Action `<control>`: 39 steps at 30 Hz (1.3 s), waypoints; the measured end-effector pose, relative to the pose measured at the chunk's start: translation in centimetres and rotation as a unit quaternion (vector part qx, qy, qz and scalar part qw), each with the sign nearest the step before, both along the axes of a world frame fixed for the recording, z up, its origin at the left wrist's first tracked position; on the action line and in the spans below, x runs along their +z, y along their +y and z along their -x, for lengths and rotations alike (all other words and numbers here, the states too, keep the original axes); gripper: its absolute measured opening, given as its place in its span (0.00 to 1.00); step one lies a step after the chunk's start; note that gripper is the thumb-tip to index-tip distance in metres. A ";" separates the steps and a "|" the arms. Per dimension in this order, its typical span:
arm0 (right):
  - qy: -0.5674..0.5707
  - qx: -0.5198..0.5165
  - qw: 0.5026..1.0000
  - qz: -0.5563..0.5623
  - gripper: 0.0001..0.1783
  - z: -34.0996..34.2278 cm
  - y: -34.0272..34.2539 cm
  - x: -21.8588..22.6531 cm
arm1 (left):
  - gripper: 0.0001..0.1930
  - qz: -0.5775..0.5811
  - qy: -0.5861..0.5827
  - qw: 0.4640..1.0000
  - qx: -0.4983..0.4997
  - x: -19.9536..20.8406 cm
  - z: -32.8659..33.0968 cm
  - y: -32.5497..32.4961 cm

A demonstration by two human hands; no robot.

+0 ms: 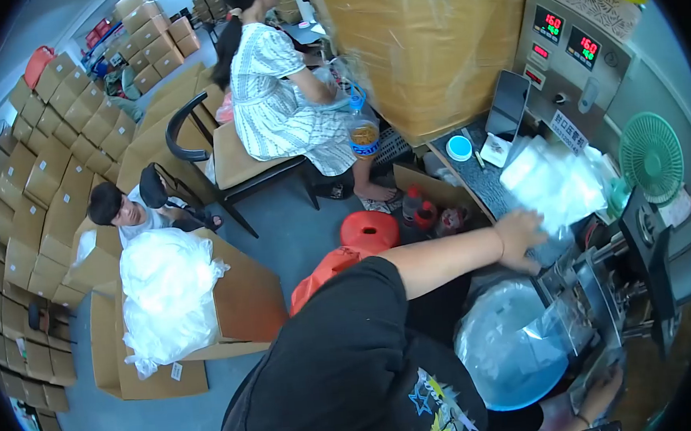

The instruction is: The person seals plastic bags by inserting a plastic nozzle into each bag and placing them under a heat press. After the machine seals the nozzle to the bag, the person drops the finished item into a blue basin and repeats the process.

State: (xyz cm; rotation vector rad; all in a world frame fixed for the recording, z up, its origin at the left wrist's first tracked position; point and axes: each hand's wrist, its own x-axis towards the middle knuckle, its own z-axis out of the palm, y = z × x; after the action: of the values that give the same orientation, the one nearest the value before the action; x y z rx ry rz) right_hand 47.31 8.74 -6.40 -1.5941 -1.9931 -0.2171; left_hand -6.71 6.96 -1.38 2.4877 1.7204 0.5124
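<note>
My left hand reaches over to the worktop, fingers spread and slightly smeared by motion, with nothing visible in them. Just beyond its fingertips lies a stack of clear plastic bags. A metal machine with bars and a black plate stands to the right of that hand. Low at the right, my right hand is beside the machine's near side; its fingers are partly hidden, and I cannot make out whether it holds anything. Between my hands, a blue basin lined with clear plastic holds a clear bag.
A green fan, a phone and a control panel stand behind the bags. A red stool and a carton of white plastic are to the left. One person sits ahead; another is among stacked cartons.
</note>
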 end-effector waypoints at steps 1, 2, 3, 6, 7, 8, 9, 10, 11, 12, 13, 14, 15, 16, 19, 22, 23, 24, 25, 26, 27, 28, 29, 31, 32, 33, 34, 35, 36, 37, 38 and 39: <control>0.130 -0.007 0.987 0.090 0.12 -0.2 0.0 0.9 | 0.32 -0.079 0.009 0.997 -0.019 -1.5 -0.3 -1.9; 0.257 -0.023 0.949 0.181 0.12 -0.4 -0.3 1.4 | 0.25 -0.047 0.005 0.998 -0.030 -1.3 -0.6 -3.1; 0.259 -0.023 0.949 0.179 0.12 -0.6 -0.8 2.2 | 0.23 -0.048 -0.046 0.998 -0.021 -2.0 -0.6 -3.8; 0.101 -0.017 0.992 0.077 0.12 1.9 -3.2 4.4 | 0.15 -0.118 -0.246 0.961 0.043 -2.8 -0.7 -5.3; 0.099 -0.025 0.992 0.080 0.12 5.5 -5.1 5.3 | 0.11 -0.040 -0.313 0.949 0.006 -1.1 -1.2 -5.8; 0.121 0.047 0.991 0.011 0.11 9.6 -7.0 6.4 | 0.07 0.040 -0.378 0.924 -0.031 0.6 -2.0 -6.5; 0.142 0.126 0.980 -0.059 0.11 12.8 -7.9 7.6 | 0.06 -0.007 -0.358 0.933 -0.034 1.7 -3.0 -7.6; 0.137 0.181 0.973 0.026 0.10 14.2 -8.4 8.7 | 0.07 0.017 -0.349 0.935 -0.054 2.0 -4.2 -7.9; 0.135 0.249 0.953 0.111 0.10 15.4 -8.1 9.4 | 0.08 0.036 -0.335 0.940 -0.060 2.2 -5.1 -8.4; 0.230 0.219 0.931 0.177 0.08 16.4 -9.6 11.2 | 0.08 0.041 -0.339 0.937 -0.077 1.9 -6.6 -8.4; 0.229 0.215 0.933 0.176 0.08 17.0 -9.2 11.4 | 0.08 0.050 -0.337 0.934 -0.106 1.7 -8.1 -8.8; 0.269 0.200 0.935 0.116 0.08 17.7 -8.8 11.1 | 0.08 0.058 -0.335 0.931 -0.133 1.8 -9.3 -9.0; 0.308 0.183 0.932 0.055 0.08 18.4 -8.1 10.9 | 0.08 0.057 -0.335 0.930 -0.136 2.3 -10.2 -9.3; 0.246 0.214 0.945 0.030 0.07 19.7 -8.1 11.4 | 0.09 0.182 -0.417 0.881 -0.130 3.0 -11.0 -9.5; 0.169 0.163 0.966 0.105 0.08 18.5 -9.3 13.2 | 0.12 0.365 -0.528 0.747 -0.173 2.5 -11.5 -9.6; 0.135 0.216 0.953 0.164 0.10 18.2 -11.6 14.9 | 0.15 0.498 -0.528 0.646 -0.237 1.2 -12.7 -10.1; 0.116 0.249 0.939 0.208 0.09 18.0 -11.3 15.6 | 0.15 0.525 -0.536 0.621 -0.228 1.3 -12.8 -10.5; 0.125 0.249 0.933 0.227 0.10 18.3 -10.8 15.7 | 0.16 0.552 -0.540 0.596 -0.219 1.4 -12.5 -10.9; 0.150 0.277 0.925 0.214 0.12 18.3 -9.7 15.6 | 0.17 0.557 -0.565 0.569 -0.215 -0.2 -12.5 -11.1; 0.141 0.214 0.946 0.198 0.14 17.8 -8.4 15.5 | 0.17 0.558 -0.566 0.572 -0.203 0.0 -12.0 -11.0; 0.070 0.118 0.981 0.138 0.14 17.2 -6.8 15.3 | 0.18 0.571 -0.561 0.569 -0.185 0.2 -11.4 -10.7; -0.008 0.049 0.996 0.078 0.15 15.6 -4.8 14.4 | 0.18 0.580 -0.551 0.579 -0.155 0.2 -11.1 -10.3; -0.049 -0.010 0.996 0.079 0.14 13.7 -3.4 12.8 | 0.17 0.574 -0.571 0.573 -0.130 -0.2 -10.9 -9.9; -0.085 -0.022 0.988 0.127 0.14 10.8 -2.2 9.6 | 0.17 0.570 -0.581 0.574 -0.089 -0.7 -10.6 -8.4; -0.096 0.012 0.989 0.114 0.13 9.6 -1.9 7.8 | 0.16 0.568 -0.586 0.572 -0.081 -0.3 -10.5 -7.6; -0.095 0.002 0.989 0.117 0.13 9.1 -1.9 6.9 | 0.15 0.561 -0.594 0.572 -0.069 0.1 -10.4 -6.9; -0.055 -0.002 0.992 0.113 0.12 9.2 -1.9 6.6 | 0.15 0.563 -0.593 0.571 -0.069 0.1 -10.4 -6.3; -0.013 -0.005 0.994 0.110 0.11 9.3 -1.8 6.4 | 0.14 0.542 -0.614 0.570 -0.070 0.0 -10.3 -5.7; -0.012 -0.004 0.994 0.111 0.11 9.3 -2.0 6.3 | 0.13 0.520 -0.634 0.569 -0.070 0.0 -10.2 -5.1; 0.003 -0.028 0.995 0.094 0.10 9.8 -2.4 6.8 | 0.13 0.520 -0.634 0.569 -0.068 0.0 -10.3 -4.5; 0.019 -0.052 0.995 0.078 0.09 10.2 -2.7 7.0 | 0.13 0.516 -0.633 0.573 -0.066 0.0 -10.3 -3.9; 0.019 -0.051 0.995 0.080 0.09 10.1 -2.8 6.8 | 0.14 0.513 -0.632 0.578 -0.064 -0.1 -10.3 -3.7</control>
State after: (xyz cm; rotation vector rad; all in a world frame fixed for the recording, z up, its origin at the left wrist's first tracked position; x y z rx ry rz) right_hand 37.20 5.92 0.41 -1.7885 -1.9425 -0.0671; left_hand 3.62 3.30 -1.47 0.8132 0.7165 0.6828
